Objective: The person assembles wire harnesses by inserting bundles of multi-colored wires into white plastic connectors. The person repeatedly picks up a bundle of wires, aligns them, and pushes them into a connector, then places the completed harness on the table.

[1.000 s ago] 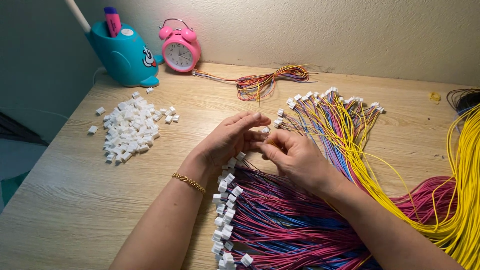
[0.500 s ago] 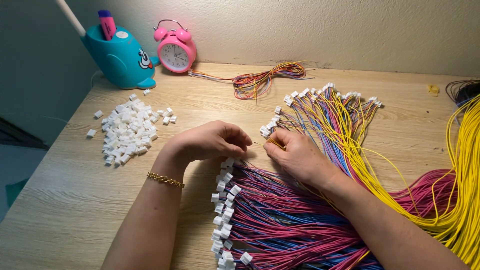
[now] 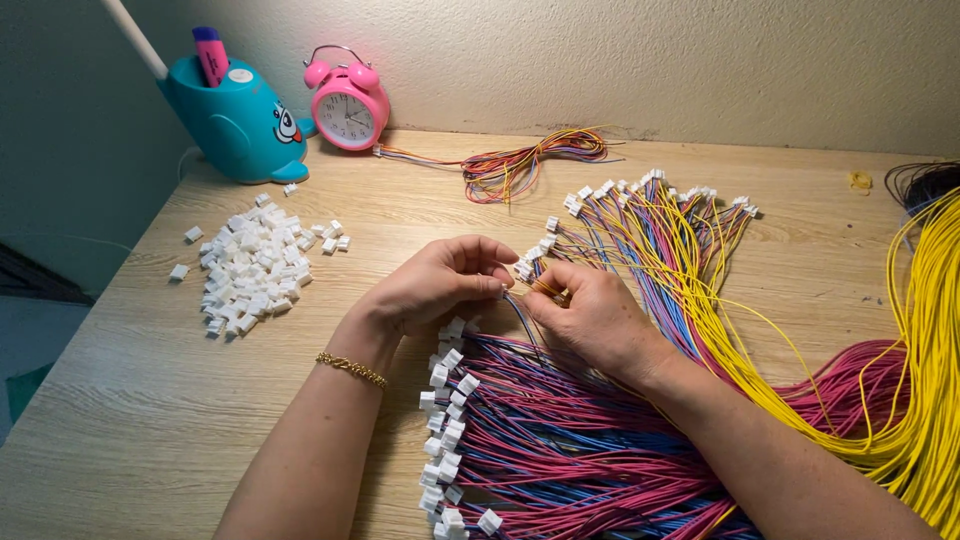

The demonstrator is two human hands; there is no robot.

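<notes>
My left hand [image 3: 440, 285] and my right hand [image 3: 590, 315] meet over the middle of the wooden desk [image 3: 150, 400]. The left fingertips pinch a small white plastic connector [image 3: 502, 291]. The right fingers pinch the ends of thin coloured wires [image 3: 522, 318] that run up to that connector. Under both wrists lies a thick bundle of pink, blue and purple wires [image 3: 560, 450] tipped with white connectors [image 3: 445, 400]. A gold bracelet [image 3: 352, 369] is on my left wrist.
A heap of loose white connectors [image 3: 255, 270] lies at the left. Behind it stand a teal whale-shaped pen holder [image 3: 230, 115] and a pink alarm clock [image 3: 347, 108]. A coiled wire bunch [image 3: 520, 165] lies at the back. Fanned wired connectors [image 3: 650, 215] and yellow wires [image 3: 925, 350] fill the right.
My left hand went out to the left and came back to the right hand. Its fingertips now hold a white connector against the wire ends.
</notes>
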